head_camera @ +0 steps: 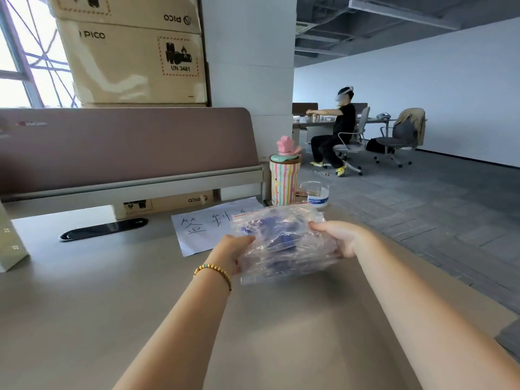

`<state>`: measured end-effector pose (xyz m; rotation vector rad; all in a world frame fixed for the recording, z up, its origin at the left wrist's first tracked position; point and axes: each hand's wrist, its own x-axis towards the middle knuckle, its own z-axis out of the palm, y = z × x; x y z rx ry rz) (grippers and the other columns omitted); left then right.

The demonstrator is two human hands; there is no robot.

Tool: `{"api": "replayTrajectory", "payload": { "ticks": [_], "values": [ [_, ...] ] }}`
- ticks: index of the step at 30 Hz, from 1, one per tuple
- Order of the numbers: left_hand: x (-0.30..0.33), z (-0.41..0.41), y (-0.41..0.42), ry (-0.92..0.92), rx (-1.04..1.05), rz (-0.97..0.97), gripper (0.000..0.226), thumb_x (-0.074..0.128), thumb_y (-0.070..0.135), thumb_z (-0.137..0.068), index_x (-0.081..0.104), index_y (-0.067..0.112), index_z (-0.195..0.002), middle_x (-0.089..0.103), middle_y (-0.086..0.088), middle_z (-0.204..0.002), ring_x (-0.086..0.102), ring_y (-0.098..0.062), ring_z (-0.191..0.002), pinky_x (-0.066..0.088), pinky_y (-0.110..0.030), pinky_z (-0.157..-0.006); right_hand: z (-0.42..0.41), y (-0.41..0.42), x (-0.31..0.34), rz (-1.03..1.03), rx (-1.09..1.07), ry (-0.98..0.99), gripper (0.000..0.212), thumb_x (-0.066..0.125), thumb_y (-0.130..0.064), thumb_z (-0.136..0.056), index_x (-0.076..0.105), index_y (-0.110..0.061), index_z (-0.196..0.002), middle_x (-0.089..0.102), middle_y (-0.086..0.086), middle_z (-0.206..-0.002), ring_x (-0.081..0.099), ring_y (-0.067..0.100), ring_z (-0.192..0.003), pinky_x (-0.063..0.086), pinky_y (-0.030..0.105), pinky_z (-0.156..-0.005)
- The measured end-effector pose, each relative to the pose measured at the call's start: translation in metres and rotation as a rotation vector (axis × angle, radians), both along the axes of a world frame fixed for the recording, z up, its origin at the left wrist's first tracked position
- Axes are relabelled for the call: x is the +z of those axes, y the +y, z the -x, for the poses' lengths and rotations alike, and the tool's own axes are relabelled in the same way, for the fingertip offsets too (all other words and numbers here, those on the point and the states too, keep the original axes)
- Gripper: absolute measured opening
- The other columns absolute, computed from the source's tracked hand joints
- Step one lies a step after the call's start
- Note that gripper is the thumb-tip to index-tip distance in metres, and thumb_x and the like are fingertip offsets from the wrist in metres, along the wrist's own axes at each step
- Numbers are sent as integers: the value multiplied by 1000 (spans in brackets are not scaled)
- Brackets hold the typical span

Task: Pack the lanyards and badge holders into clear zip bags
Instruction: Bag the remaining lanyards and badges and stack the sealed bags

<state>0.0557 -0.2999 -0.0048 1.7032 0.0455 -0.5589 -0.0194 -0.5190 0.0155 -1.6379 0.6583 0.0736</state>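
Note:
A clear zip bag (284, 243) with a red zip strip along its far edge is held between both hands over the desk's right part. Blue lanyards and badge holders show blurrily through the plastic. My left hand (229, 253) grips the bag's left side, fingers tucked under it. My right hand (339, 239) grips the bag's right side, thumb on top. A beaded bracelet sits on my left wrist.
A white paper sheet (197, 229) with blue handwriting lies under the bag's far edge. A striped bottle with a pink lid (284, 181) and a clear plastic bottle (315, 194) stand by the desk's far right corner. A brown partition (126, 147) backs the desk (112, 305). A seated person is far right.

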Motion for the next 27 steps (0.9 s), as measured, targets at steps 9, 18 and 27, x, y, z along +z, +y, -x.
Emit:
{"api": "replayTrajectory", "payload": {
  "ticks": [9,18,27],
  "values": [
    [51,-80,67,-232,183,-90,73,58,31,-89,15,5,-143,47,-16,-127,56,-34,-111,48,-48,-96,-109,68,34,18,94,-171,95,76,-52,-65,36,-15,-142,37,9,-149,37,32,-135,27,52,-113],
    [31,-157,73,-267,144,-248,78,57,29,-91,7,0,-144,47,-7,-89,54,-19,-73,46,-26,-45,-203,77,12,25,118,-88,44,61,-41,-87,56,-11,-120,58,6,-115,61,28,-104,50,35,-81],
    [-13,-188,72,-290,132,-358,66,55,28,-91,20,1,-141,44,-12,-100,51,-29,-86,47,-33,-57,-224,67,-26,59,130,-49,42,60,-40,-88,60,-10,-117,68,10,-109,64,27,-94,53,35,-80]
  ]
}}
